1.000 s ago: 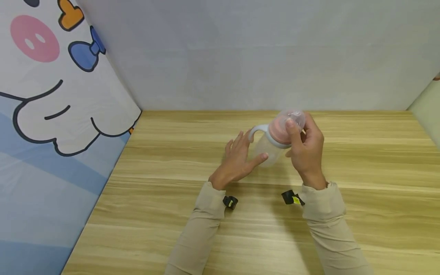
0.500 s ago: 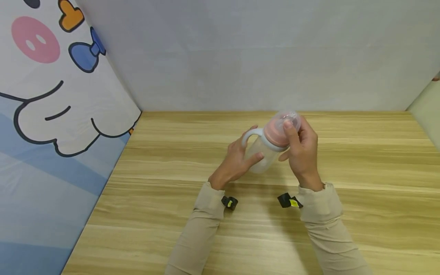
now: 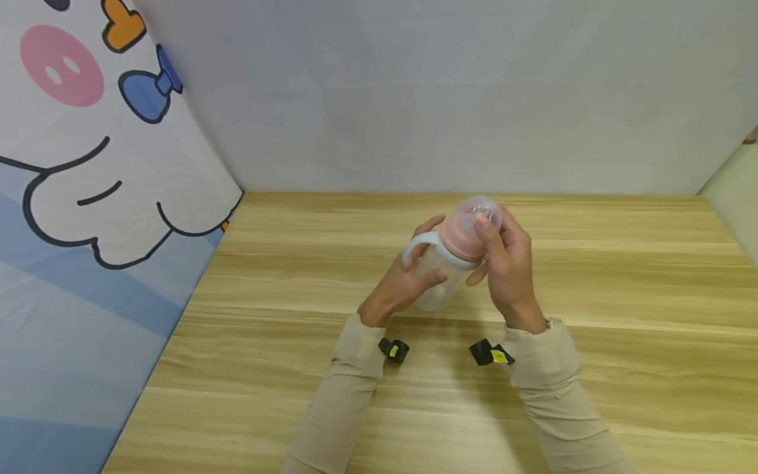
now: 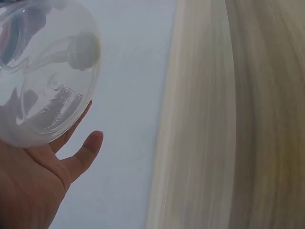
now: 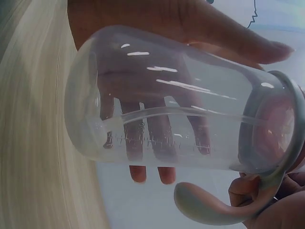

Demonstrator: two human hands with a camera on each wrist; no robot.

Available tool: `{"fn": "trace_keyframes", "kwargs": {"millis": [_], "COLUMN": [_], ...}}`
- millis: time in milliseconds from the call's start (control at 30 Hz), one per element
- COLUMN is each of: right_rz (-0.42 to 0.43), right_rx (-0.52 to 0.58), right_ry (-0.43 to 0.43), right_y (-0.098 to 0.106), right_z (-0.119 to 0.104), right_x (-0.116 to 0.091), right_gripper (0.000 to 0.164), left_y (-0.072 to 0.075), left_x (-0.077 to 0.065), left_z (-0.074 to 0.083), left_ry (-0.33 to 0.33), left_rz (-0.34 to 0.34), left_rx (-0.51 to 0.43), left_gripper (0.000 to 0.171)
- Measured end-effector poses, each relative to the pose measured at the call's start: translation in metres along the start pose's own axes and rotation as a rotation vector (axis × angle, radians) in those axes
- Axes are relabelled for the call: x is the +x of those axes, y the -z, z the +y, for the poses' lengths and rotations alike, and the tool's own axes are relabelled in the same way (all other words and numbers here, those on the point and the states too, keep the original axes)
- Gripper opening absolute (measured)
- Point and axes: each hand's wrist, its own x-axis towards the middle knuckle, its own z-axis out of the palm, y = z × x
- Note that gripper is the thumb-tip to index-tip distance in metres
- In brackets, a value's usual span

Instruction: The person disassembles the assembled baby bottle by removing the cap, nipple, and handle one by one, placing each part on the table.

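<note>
Beige fabric sleeves (image 3: 340, 388) lead to two hands sharing one tilted, translucent plastic bottle (image 3: 434, 299) with a pink collar (image 3: 458, 241) and a curved pale-grey handle (image 3: 418, 245). We see the left hand (image 3: 399, 282) grasping the bottle's body, thumb in front and fingers behind; the right hand (image 3: 507, 262) pinches the clear plastic dome cap (image 3: 478, 204) over the collar. From the left wrist we look at the round base, raised off the tabletop. Inside, a thin, clear, bowed tube (image 5: 162, 110) runs toward a pale rounded end piece (image 4: 85, 51) near the base; whether liquid is within, we cannot tell.

Beside the cuffs we note two small black wrist devices (image 3: 394, 351) with yellow-green patches. Around them, a light wood-grain tabletop (image 3: 266, 395) stretches wide on both sides of the arms; in our head view, the dome cap lies near its far edge. Beyond that edge rises a grey-white wall (image 3: 444, 118), flanked by a blue-and-white cartoon-printed panel (image 3: 77, 289) at left and a pale green panel (image 3: 734, 191) at right.
</note>
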Motion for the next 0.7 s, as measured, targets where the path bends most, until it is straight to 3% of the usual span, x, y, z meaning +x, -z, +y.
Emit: {"fn": "trace_keyframes", "kwargs": {"millis": [167,367,533,700], "right_rz": [-0.029,-0.047,-0.059,-0.06], "right_rx": [0.049,0.104,0.119,0.061], "right_ry": [-0.004,-0.003,-0.007,-0.017], "right_y": [-0.0032,-0.0048,-0.0068,-0.0072], "right_z": [-0.0014,-0.004,-0.0043,-0.0032], "right_x": [-0.0002,-0.0012,-0.0026,-0.0035], "right_gripper": [0.021,0.021,0.022,0.025], "left_y": [0.002,0.0033,0.0034,0.0012], "left_x": [-0.0014,-0.0025,-0.0028,-0.0027], "left_z": [0.0024,0.0074,0.0091,0.0097], "left_ry": [-0.026,-0.008,-0.006,0.03], "left_rz": [-0.013,-0.031,-0.029,-0.041], "left_rx": [-0.077,-0.111,-0.083,-0.038], "left_gripper": [0.12,0.121,0.122,0.116]}}
